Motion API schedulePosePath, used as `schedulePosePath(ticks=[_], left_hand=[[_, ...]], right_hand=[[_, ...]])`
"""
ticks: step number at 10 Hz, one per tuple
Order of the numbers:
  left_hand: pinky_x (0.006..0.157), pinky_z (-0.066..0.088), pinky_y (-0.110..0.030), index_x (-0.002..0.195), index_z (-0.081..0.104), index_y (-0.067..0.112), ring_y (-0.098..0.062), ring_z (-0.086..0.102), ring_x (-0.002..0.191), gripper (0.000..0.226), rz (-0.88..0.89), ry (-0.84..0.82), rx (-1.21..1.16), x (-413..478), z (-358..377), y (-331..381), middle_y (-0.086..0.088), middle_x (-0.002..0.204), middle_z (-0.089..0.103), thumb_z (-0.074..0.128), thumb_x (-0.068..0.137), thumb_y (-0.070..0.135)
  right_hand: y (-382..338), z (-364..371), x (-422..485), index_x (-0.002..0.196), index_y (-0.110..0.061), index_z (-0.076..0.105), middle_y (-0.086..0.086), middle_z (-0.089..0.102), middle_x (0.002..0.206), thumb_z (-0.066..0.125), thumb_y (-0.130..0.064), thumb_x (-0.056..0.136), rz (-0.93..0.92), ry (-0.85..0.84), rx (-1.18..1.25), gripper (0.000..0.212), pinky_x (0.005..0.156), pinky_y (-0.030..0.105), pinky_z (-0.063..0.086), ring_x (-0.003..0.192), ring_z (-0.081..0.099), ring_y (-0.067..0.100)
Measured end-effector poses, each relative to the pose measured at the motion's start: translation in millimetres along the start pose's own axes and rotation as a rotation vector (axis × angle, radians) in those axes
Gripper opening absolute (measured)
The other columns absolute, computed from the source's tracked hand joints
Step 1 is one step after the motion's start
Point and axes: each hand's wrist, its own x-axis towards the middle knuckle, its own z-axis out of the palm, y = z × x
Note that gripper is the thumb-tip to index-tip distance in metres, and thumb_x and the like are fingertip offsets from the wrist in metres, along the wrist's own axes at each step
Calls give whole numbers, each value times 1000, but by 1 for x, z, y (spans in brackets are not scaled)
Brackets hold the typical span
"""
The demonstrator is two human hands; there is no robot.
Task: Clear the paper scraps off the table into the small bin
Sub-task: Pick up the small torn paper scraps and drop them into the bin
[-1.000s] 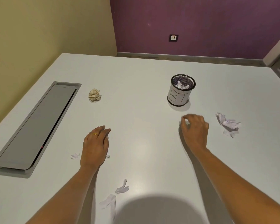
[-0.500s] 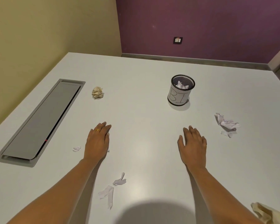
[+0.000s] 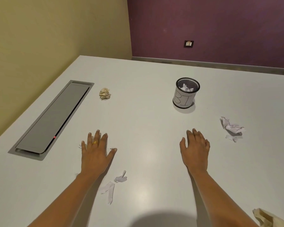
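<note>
The small black mesh bin [image 3: 185, 99], wrapped in a white label, stands at mid-table with white paper inside. My left hand [image 3: 96, 153] lies flat on the white table [image 3: 146, 128], fingers spread; tiny white scraps peek out at its little finger and thumb. My right hand [image 3: 195, 150] lies flat too, holding nothing. A white crumpled scrap pile [image 3: 232, 127] sits right of my right hand. Two white torn scraps [image 3: 120, 178] [image 3: 109, 190] lie by my left forearm. A beige crumpled ball [image 3: 105, 93] rests far left of the bin.
A long grey cable hatch [image 3: 51, 118] is set into the table on the left. A beige crumpled paper [image 3: 267, 218] shows at the bottom right corner. Yellow and purple walls stand behind the table's far edges.
My right hand drew back from near the bin and went from curled to flat on the table. My left hand spread its fingers. The view tilted, showing the beige paper at bottom right.
</note>
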Motion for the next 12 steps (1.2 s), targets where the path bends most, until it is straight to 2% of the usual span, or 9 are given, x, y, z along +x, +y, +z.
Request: schedulePosePath(ticks=[2,3,5,7,8,9,10,11,12], left_hand=[[115,9,-54,145,16,10,-41,6,143,77,-327,-32,-117,8,-11,-17,-22,155,8,43,88,53],[114,18,-53,145,15,5,-41,9,142,80,-414,-39,-324,9,-14,-15,-24,154,8,54,87,43],[115,21,-46,143,23,3,-33,11,144,60,-282,-33,-423,6,-8,8,-17,155,15,51,92,19],[115,23,-37,139,36,9,-24,22,143,46,-43,-26,-451,7,-1,30,-10,152,28,46,94,12],[114,24,-34,132,48,7,-23,28,141,37,-25,12,-427,3,4,34,-12,147,37,39,96,6],[115,22,-31,130,50,6,-22,32,139,36,-38,42,-394,1,9,32,-12,145,40,37,96,5],[112,28,-31,124,56,5,-24,44,131,33,-14,43,-336,5,6,26,-13,138,50,40,95,6],[94,46,-38,107,67,1,-32,63,104,27,42,67,-250,12,-2,24,-20,111,68,47,89,-3],[85,50,-35,95,72,1,-34,67,95,25,68,67,-244,20,-9,24,-19,100,72,51,83,-9]], right_hand=[[1,0,0,130,-10,49,11,44,143,45,-26,94,-5,12,4,40,112,47,23,136,34,26],[1,1,-1,129,-10,49,11,44,143,44,-27,93,-9,10,-7,40,112,47,23,136,34,26],[2,2,0,130,-11,48,10,43,144,43,-27,94,-5,1,6,40,112,47,22,137,32,25],[2,1,0,129,-11,48,10,43,144,44,-27,93,-3,6,9,40,112,47,22,137,33,25],[1,2,0,129,-11,48,9,43,144,43,-27,94,-2,6,8,40,112,47,22,137,33,25],[2,3,0,129,-11,49,9,44,143,44,-27,93,-1,12,7,39,112,47,22,137,33,25],[2,4,1,129,-12,49,9,44,143,44,-28,93,-1,13,6,40,112,46,22,136,34,25],[2,4,1,129,-12,49,9,44,143,44,-28,93,-3,15,6,40,111,46,23,136,34,25],[2,4,0,130,-12,48,9,44,144,43,-28,94,-3,14,-7,40,111,45,23,136,34,25]])
